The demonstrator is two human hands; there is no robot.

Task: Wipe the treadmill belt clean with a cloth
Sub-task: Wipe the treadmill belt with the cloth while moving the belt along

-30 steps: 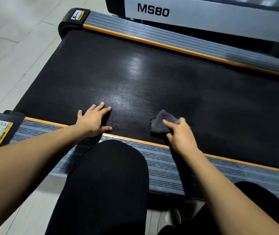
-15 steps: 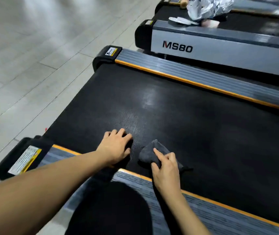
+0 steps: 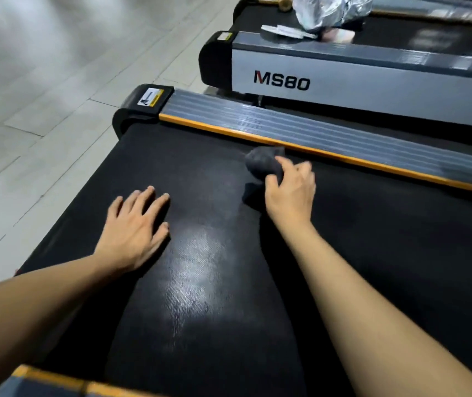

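Your right hand (image 3: 290, 193): fingers clamped on cloth (image 3: 263, 164), at belt's (image 3: 372, 253) far edge. Your left hand (image 3: 134, 227): fingers apart, flat on belt.

Black treadmill belt (image 3: 372, 253): left hand (image 3: 134, 230) flat on it, grey cloth (image 3: 263, 163) near far rail.

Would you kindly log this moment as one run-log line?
right hand: gripping cloth by far rail | left hand: flat on belt | wiping underway
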